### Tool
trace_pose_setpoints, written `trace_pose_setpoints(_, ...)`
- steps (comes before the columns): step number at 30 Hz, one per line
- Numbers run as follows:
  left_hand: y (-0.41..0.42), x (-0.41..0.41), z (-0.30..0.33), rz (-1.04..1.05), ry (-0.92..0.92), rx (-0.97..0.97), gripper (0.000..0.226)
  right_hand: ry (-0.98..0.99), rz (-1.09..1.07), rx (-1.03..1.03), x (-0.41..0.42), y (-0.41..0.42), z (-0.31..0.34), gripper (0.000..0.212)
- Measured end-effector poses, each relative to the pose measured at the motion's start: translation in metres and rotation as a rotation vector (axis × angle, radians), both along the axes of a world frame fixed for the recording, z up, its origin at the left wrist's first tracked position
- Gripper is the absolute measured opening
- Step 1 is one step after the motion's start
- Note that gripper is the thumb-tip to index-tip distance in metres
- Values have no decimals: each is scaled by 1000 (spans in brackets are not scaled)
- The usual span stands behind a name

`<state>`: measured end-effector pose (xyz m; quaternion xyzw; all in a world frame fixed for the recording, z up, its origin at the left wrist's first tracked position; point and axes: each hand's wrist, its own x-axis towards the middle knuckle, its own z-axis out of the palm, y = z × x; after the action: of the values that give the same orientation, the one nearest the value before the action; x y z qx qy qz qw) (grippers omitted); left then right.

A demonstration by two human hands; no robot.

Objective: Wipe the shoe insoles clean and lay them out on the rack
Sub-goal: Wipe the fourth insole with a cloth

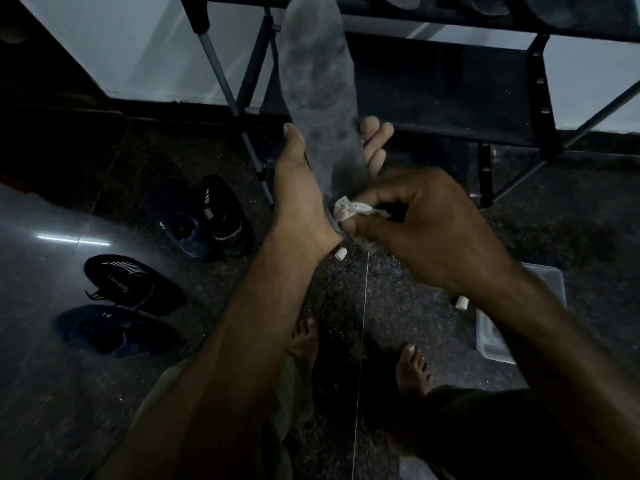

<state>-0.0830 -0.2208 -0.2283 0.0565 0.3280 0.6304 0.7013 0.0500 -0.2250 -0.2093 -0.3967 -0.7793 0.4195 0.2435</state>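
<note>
A long grey foam insole (320, 98) stands near the centre of the view, its toe end pointing toward twelve o'clock, in front of the black metal-framed shoe rack (485, 98). The left hand (298, 188) clasps the insole's lower part — thumb along its nine o'clock edge, fingers (375, 140) curled round behind and showing at its three o'clock edge. The right hand (426, 230) pinches a crumpled white wipe (349, 207) between thumb and fingertips, pressed against the heel end of the insole at six o'clock of it.

On the rack's top tier, at one o'clock of the view, lie more grey insoles (491, 3), only partly in frame. Four dark shoes (135, 282) sit on the dark speckled floor (398, 299) toward nine o'clock. Two small white cylindrical bits (341, 253) lie on the floor — one just under the left wrist, the other beside the right forearm. A clear plastic tray (491, 344) rests at four o'clock, partly hidden by the right arm. Two bare feet (412, 368) show at six o'clock.
</note>
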Motion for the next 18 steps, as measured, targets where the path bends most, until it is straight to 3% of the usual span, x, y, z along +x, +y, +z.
trace_pose_setpoints(8, -1, 7, 1, -22, -24, -16, 82, 81, -211, 141, -13, -6, -14, 8)
trace_pose_setpoints(14, -1, 1, 2, -7, -9, -13, 76, 37, 51, -24, 1, 3, 1, 7)
trace_pose_setpoints(18, 0, 4, 3, -26, -22, -11, 73, 25, 34, 40, 1, 4, -2, 7)
